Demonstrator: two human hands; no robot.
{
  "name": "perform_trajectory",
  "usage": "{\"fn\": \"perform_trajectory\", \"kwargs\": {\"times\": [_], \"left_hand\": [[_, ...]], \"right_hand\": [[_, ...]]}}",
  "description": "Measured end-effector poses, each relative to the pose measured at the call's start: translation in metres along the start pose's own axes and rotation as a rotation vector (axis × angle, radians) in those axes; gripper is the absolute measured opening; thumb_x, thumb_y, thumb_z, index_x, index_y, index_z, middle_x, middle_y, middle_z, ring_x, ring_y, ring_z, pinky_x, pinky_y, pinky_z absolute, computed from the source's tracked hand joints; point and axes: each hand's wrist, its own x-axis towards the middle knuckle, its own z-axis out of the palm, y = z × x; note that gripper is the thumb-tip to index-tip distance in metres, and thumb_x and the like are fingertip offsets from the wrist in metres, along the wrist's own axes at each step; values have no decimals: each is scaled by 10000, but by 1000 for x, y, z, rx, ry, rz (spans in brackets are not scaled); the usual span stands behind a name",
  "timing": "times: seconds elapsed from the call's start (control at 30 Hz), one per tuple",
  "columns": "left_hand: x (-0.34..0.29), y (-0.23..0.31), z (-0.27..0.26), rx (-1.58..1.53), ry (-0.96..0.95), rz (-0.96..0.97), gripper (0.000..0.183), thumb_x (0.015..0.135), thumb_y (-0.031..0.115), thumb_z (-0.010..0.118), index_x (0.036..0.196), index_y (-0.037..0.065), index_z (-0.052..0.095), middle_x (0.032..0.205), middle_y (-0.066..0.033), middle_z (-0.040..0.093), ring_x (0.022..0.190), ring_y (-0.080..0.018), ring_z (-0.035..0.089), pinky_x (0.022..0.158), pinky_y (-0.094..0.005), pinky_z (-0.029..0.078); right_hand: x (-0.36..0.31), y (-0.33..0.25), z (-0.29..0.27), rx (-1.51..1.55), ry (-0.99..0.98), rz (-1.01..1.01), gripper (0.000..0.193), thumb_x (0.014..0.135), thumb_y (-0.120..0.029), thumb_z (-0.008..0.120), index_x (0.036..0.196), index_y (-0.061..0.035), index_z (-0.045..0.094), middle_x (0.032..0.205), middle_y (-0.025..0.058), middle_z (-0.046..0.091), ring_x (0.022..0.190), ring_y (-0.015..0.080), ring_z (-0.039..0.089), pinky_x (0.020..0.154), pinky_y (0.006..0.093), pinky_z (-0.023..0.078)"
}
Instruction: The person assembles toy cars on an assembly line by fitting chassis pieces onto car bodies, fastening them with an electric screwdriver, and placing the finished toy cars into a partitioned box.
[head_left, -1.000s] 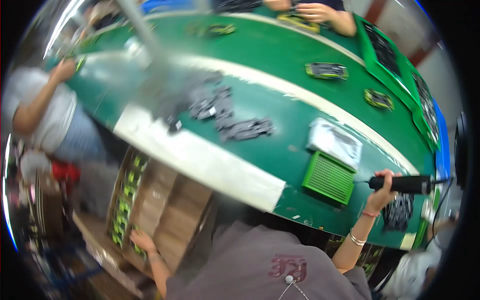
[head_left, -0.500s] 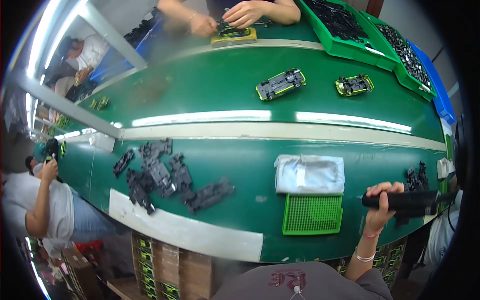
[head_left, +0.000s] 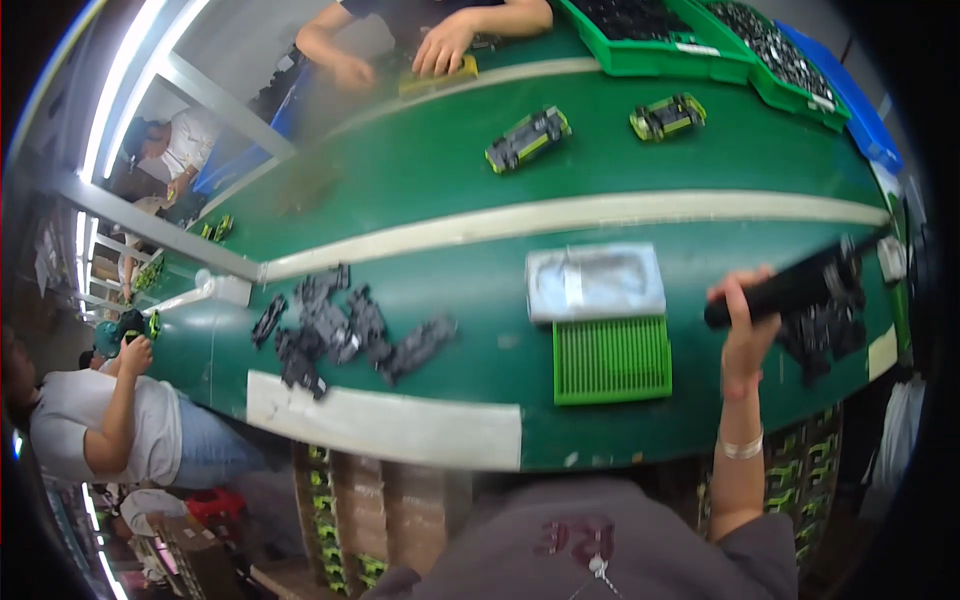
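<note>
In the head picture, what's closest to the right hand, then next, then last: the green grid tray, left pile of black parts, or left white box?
From the right hand:
1. Green grid tray, to its left.
2. Left pile of black parts, farther left.
3. Left white box, past the pile.

Blurred black tool (head_left: 790, 292), left hand hidden, cardboard box (head_left: 358, 500) cut off below

The handheld tool (head_left: 785, 287) is solid black. The tray (head_left: 612, 361) is bright green, patterned with parallel bars. From here, the packet (head_left: 610, 285) reads pale blue and white, the chassis parts (head_left: 322, 322) dark grey, the workbench (head_left: 490, 300) deep green. The toy cars (head_left: 529, 140) combine grey undersides with yellow-green edges.
</note>
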Motion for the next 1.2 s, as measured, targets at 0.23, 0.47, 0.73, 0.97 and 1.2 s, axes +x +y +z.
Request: {"fn": "perform_trajectory", "kwargs": {"times": [0.23,0.47,0.73,0.97,1.2], "left_hand": [[-44,21,-24,64,-69,51,274,820,227,518,743,-26,592,705,-205,603,654,-357,587,615,-403,471],[-70,32,-28,115,-159,90,292,825,238,514,744,-30,596,713,-206,609,655,-359,589,614,-402,472],[-36,89,-104,-281,-484,344,258,941,161,434,956,-36,600,738,-86,643,755,-115,619,666,-241,480],[-64,164,-153,-548,-373,722,181,886,88,500,985,-23,603,861,-107,658,810,-153,628,721,-268,486],[-12,282,-185,-333,63,1121,84,806,8,578,877,-12,619,813,-119,645,743,-215,628,662,-286,477]], "right_hand": [[3,10,0,180,-15,-58,108,760,-17,634,853,22,596,796,58,611,682,100,562,633,219,436],[-1,9,1,248,-29,-29,202,736,5,647,926,11,579,740,29,577,644,105,562,609,230,438],[2,17,-7,187,-65,-31,125,749,-28,663,787,-29,544,698,16,551,598,112,560,567,239,442],[3,8,2,144,-109,-99,274,749,-85,686,910,-34,470,663,8,546,586,75,536,519,207,433],[3,14,-5,287,-86,-52,410,747,-273,744,929,-42,459,704,6,544,612,63,527,519,192,423]]}}
